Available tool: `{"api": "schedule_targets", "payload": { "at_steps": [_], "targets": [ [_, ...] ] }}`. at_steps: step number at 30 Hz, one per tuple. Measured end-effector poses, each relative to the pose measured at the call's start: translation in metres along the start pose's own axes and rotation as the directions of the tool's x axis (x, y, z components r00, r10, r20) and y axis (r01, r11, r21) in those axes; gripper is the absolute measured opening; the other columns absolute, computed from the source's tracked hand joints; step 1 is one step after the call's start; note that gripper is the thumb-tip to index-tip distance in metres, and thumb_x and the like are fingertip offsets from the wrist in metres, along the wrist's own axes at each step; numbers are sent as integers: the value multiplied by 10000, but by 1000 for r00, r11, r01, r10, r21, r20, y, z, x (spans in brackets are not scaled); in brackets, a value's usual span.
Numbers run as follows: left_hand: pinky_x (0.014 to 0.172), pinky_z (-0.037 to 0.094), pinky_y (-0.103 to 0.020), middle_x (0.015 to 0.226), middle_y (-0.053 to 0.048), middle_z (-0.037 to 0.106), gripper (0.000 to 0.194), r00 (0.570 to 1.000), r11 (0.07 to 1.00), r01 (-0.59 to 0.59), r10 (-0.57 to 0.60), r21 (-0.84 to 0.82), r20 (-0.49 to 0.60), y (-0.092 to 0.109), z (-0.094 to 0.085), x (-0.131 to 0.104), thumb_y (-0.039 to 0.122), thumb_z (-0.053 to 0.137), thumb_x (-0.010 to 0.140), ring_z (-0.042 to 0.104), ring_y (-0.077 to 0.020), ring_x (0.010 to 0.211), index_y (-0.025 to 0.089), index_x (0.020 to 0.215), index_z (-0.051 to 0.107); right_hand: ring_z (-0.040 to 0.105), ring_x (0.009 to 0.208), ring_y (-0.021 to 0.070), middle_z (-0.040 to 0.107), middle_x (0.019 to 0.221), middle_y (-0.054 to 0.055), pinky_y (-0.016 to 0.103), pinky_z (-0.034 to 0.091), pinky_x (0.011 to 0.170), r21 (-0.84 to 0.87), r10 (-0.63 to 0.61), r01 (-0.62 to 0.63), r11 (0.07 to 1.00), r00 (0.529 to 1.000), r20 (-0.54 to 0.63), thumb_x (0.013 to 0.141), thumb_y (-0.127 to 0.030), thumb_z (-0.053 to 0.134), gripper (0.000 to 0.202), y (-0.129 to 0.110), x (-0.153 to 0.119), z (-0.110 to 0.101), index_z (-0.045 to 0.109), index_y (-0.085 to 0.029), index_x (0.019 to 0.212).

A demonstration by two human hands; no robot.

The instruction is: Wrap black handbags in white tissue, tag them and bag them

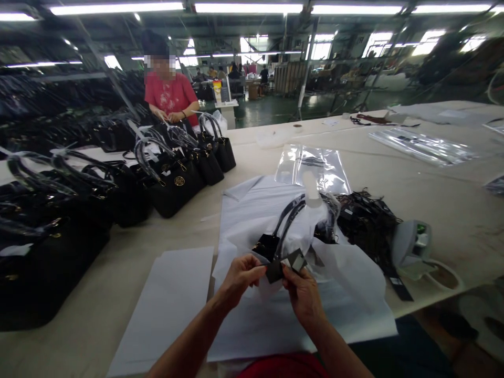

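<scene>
A black handbag [271, 244] wrapped in white tissue paper [252, 210] lies in front of me, its two handles arching upward. Both hands meet at a small dark hang tag [284, 266] by the bag's near side. My left hand [241, 278] pinches the tag's left edge. My right hand [301, 291] holds its right part, fingers closed on it. Whether the tag is tied to the bag is hidden.
Rows of black handbags [173, 178] fill the table's left side. A person in a red top [170, 97] works at the far left. Clear plastic bags [313, 165], a pile of black tags [366, 220], a tape dispenser [413, 247] and white sheets [169, 299] lie around.
</scene>
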State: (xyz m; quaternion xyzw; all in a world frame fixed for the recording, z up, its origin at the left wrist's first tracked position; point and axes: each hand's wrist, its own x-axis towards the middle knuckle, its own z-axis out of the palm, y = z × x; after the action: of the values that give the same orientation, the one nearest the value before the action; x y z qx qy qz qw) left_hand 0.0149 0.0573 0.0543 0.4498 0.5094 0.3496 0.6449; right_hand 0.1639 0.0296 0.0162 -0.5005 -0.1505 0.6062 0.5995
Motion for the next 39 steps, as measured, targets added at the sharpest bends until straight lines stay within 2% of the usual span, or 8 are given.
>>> {"api": "schedule_targets", "payload": {
  "at_steps": [8, 12, 16, 19, 23, 32, 36, 39],
  "targets": [
    [477, 388, -222, 503, 9, 569, 233, 998, 986, -3, -7, 165, 58, -6, -1, -19, 315, 634, 641, 521, -114, 467, 131, 782, 611, 443, 523, 91, 603, 633, -25, 238, 370, 498, -53, -34, 31, 998, 998, -46, 507, -334, 805, 262, 7, 3, -1, 696, -192, 699],
    [464, 400, -220, 511, -7, 609, 507, 993, 996, 86, -83, -38, 87, -20, 9, -33, 345, 661, 656, 532, -124, 453, 103, 1092, 574, 437, 528, 92, 594, 618, -34, 245, 366, 525, -118, -72, 70, 990, 997, -9, 558, -342, 788, 243, 5, 5, -1, 694, -188, 721],
    [478, 449, -241, 1022, -123, 659, 481, 999, 983, 30, -22, -179, 43, -24, 23, -37, 359, 677, 660, 585, -112, 513, 154, 1091, 615, 433, 522, 95, 561, 570, -40, 247, 355, 524, -142, -86, 87, 986, 996, 10, 582, -370, 780, 250, -1, 3, 3, 691, -182, 722],
    [560, 512, -278, 1269, -152, 534, 333, 988, 987, -155, 154, 41, 23, -34, 28, -38, 283, 627, 713, 630, -133, 625, 176, 1026, 651, 424, 517, 91, 563, 584, -40, 243, 350, 511, -98, -74, 75, 992, 997, 13, 564, -371, 787, 264, -4, 3, 6, 697, -187, 730],
    [665, 539, -281, 1243, -165, 559, 350, 876, 819, -460, 482, 343, 25, -58, 26, -38, 155, 552, 757, 630, -156, 779, 188, 1100, 618, 411, 508, 90, 576, 599, -32, 242, 341, 493, -71, -65, 65, 995, 998, -8, 523, -343, 796, 253, -2, 8, 7, 699, -192, 700],
    [614, 552, -252, 1261, -162, 524, 356, 812, 807, -522, 569, 275, -129, -86, 43, -36, 94, 503, 800, 613, -104, 660, 187, 1141, 544, 381, 497, 88, 550, 562, -34, 237, 313, 468, -63, -71, 69, 996, 997, -29, 500, -332, 810, 238, 2, 20, 10, 697, -199, 661],
    [605, 548, -241, 1228, -182, 548, 423, 660, 548, -612, 751, 570, -14, -86, 35, -33, 59, 504, 786, 608, -115, 675, 171, 1194, 506, 386, 502, 88, 552, 546, -36, 230, 307, 463, -50, -65, 64, 997, 998, -22, 481, -320, 821, 236, 0, 23, 11, 705, -206, 653],
    [654, 554, -253, 1160, -174, 583, 365, 593, 443, -618, 805, 650, 15, -80, 30, -29, 59, 501, 789, 626, -147, 762, 148, 1142, 522, 376, 485, 79, 535, 517, -44, 224, 297, 453, -15, -66, 66, 998, 998, -21, 467, -309, 825, 230, -2, 24, 15, 705, -207, 635]
  ]
}}
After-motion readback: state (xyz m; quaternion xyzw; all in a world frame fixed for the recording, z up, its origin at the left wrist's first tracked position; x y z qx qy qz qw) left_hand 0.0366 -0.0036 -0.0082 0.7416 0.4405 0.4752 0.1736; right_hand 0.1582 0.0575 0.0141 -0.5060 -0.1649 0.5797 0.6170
